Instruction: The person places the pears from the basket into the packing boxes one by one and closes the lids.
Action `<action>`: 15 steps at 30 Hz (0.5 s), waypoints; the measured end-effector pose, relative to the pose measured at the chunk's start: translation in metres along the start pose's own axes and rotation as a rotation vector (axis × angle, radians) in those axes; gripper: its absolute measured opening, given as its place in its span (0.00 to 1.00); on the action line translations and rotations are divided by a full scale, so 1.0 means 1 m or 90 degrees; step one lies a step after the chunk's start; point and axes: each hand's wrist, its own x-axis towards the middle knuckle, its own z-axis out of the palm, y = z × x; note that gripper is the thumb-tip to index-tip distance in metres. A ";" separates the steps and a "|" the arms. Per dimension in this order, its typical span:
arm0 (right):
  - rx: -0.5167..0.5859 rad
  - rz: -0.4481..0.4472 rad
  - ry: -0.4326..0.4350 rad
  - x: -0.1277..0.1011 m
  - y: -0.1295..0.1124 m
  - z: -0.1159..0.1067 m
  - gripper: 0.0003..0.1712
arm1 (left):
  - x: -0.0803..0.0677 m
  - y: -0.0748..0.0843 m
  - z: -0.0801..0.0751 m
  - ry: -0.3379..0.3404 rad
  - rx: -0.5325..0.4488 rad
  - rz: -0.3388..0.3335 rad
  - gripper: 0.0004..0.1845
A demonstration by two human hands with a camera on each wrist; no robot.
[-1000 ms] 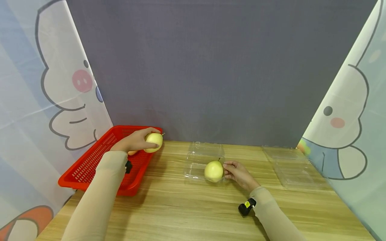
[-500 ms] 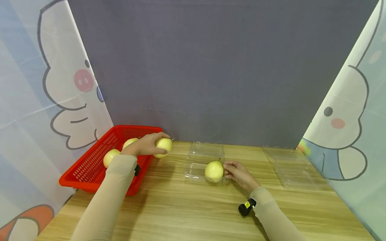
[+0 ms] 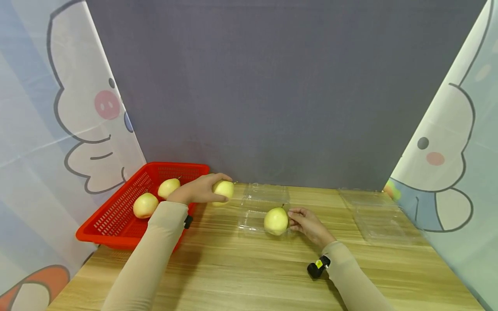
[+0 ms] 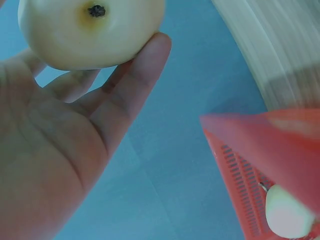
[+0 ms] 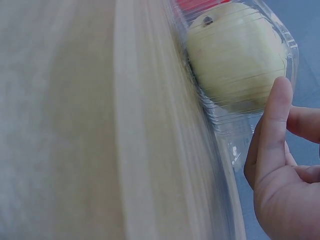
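Left hand (image 3: 199,189) gripping yellow fruit (image 3: 224,189) between red basket (image 3: 179,164) and clear box (image 3: 250,221), second fruit (image 3: 276,221) in box, right hand (image 3: 310,226) at box edge, grip unclear from here.

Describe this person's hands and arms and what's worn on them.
Left hand and right hand are bare, with no gloves. The left sleeve and right sleeve are plain, long and cream-beige. Each wrist has a small black device; the right one carries a yellow patch.
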 end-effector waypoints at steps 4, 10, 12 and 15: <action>0.003 -0.002 -0.001 0.000 0.000 0.000 0.25 | 0.003 0.004 0.005 -0.001 -0.004 0.000 0.31; 0.009 -0.005 0.002 0.001 0.000 0.000 0.25 | 0.008 0.008 0.017 -0.003 0.002 0.022 0.31; 0.010 -0.002 0.001 0.001 0.000 0.000 0.24 | 0.010 0.009 0.022 0.004 0.005 0.029 0.30; 0.012 0.000 0.001 0.001 0.000 0.000 0.24 | 0.013 0.011 0.030 0.024 0.001 0.045 0.29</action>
